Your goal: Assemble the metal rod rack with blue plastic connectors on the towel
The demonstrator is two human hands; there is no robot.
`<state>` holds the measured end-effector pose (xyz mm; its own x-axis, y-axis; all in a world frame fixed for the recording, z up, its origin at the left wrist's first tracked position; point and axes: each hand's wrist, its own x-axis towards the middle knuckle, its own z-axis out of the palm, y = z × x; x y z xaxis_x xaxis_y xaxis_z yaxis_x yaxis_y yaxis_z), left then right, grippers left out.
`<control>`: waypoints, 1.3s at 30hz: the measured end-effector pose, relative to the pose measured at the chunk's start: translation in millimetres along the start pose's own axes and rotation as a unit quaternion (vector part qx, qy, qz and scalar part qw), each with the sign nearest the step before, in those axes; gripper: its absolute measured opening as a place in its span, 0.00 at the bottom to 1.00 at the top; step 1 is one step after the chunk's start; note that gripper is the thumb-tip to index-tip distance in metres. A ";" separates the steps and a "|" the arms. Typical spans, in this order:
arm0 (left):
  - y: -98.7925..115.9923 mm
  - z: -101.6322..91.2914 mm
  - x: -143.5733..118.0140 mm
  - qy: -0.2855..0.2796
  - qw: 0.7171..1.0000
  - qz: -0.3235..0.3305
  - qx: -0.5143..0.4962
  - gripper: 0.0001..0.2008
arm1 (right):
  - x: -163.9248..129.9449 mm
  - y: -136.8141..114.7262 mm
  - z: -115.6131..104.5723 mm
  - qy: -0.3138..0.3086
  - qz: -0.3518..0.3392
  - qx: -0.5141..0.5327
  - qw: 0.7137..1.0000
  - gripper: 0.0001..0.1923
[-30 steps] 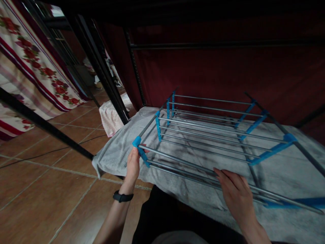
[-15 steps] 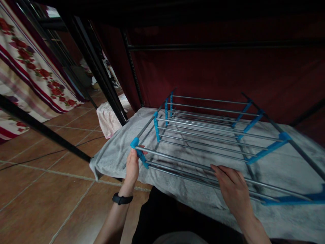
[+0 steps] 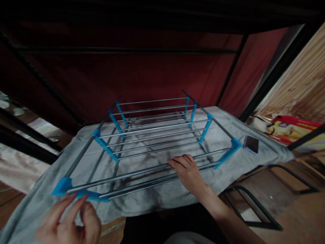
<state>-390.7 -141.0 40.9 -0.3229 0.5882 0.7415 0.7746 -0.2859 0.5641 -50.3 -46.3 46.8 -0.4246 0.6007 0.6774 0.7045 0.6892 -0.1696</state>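
A shoe rack (image 3: 154, 129) of grey metal tubes and blue plastic connectors lies on the grey blanket. My right hand (image 3: 188, 173) is closed over the middle of its near upper tube (image 3: 142, 171), knuckles up. Just below the blue connector (image 3: 63, 186) at the rack's near left corner is my left hand (image 3: 71, 220), slightly blurred. Its fingers are bent and apart, with nothing visible in them. The near right connector (image 3: 230, 152) rests beyond my right hand.
A phone (image 3: 251, 144) lies on the blanket (image 3: 273, 150) right of the rack. Black bed-frame posts (image 3: 273, 73) and a dark overhead surface surround the space. At right are a red and yellow package (image 3: 291, 128) and a black metal frame (image 3: 259, 206) on the floor.
The view has swung right, bringing the phone and package into sight. My left hand has let go of the near left corner and drawn back. My right hand stays on the near tube.
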 end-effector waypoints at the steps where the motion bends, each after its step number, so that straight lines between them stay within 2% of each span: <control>1: 5.0 6.4 3.0 -0.011 0.998 0.056 0.013 0.18 | 1.0 0.1 -0.6 0.001 -0.002 0.001 1.000 0.19; 3: 15.6 23.5 10.1 -0.037 0.988 0.150 0.022 0.19 | 2.1 0.4 -1.1 0.005 -0.004 0.004 1.000 0.19; 4: 20.7 32.6 13.7 -0.055 0.983 0.173 0.018 0.20 | 2.3 0.5 -1.3 0.005 -0.004 0.007 1.000 0.19; 7: 31.4 54.1 23.5 -0.138 0.973 0.187 0.020 0.22 | 2.8 0.4 -2.2 0.002 -0.004 0.012 1.000 0.20; 10: 33.4 62.2 31.2 -0.198 0.957 0.206 0.043 0.22 | 3.9 -0.5 -4.8 0.003 -0.005 0.014 1.000 0.18; 15: 32.3 59.6 40.3 -0.186 0.940 0.274 0.085 0.20 | 6.1 -2.3 -10.4 0.017 -0.007 0.018 1.000 0.18; 22: 46.1 53.8 46.2 -0.201 0.902 0.339 0.176 0.16 | 6.9 -1.9 -13.6 0.024 -0.011 0.025 0.999 0.18; 30: 46.5 54.5 45.8 -0.182 0.904 0.347 0.170 0.15 | 8.3 1.2 -16.4 0.036 -0.030 0.019 0.999 0.18; 39: 46.6 55.4 46.0 -0.189 0.903 0.342 0.177 0.15 | 7.8 4.3 -12.0 0.031 -0.028 0.012 0.999 0.18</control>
<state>-339.4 -85.3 81.2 0.4537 0.6013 0.6577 0.8696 -0.4601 -0.1793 -43.7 -43.6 60.0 -0.4264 0.5360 0.7286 0.6669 0.7305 -0.1471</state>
